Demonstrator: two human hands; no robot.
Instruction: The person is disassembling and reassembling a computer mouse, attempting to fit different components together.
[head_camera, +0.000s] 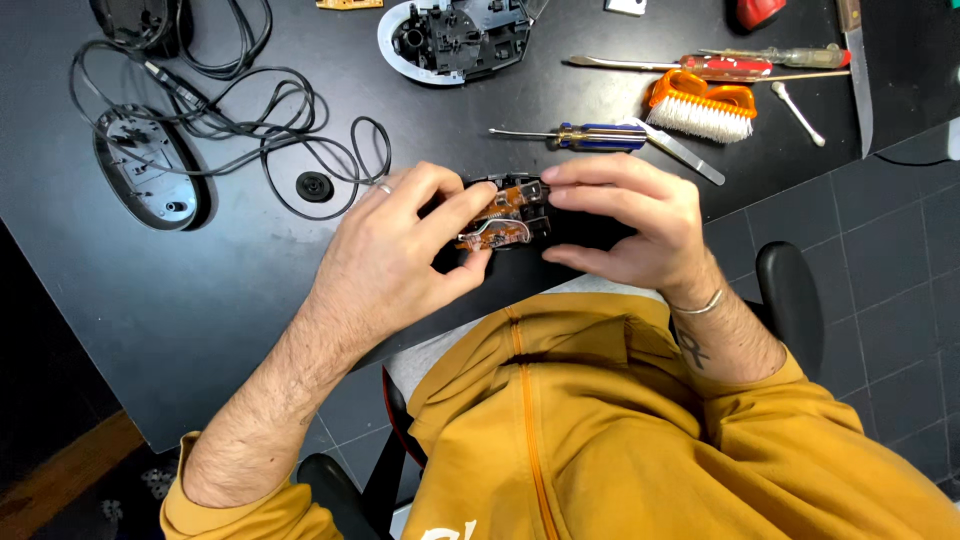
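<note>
Work in hand: an opened computer mouse. Your left hand (395, 250) and right hand (625, 225) both close their grip on a black mouse part carrying a small brown circuit board (505, 215), held just above the near edge of the counter (230, 290). The left thumb and forefinger pinch the board's left end; the right fingers wrap the part's right side.

Judged from the layout, disassembly is well advanced: beyond the grip lies a stripped mouse base with a white rim (450, 40); far to the left of it, a separate black shell (150, 170) among a loose cable (240, 120). Just beyond the right hand sit a blue-handled screwdriver (580, 136) and an orange brush (700, 105). The board remains seated in its part.
</note>
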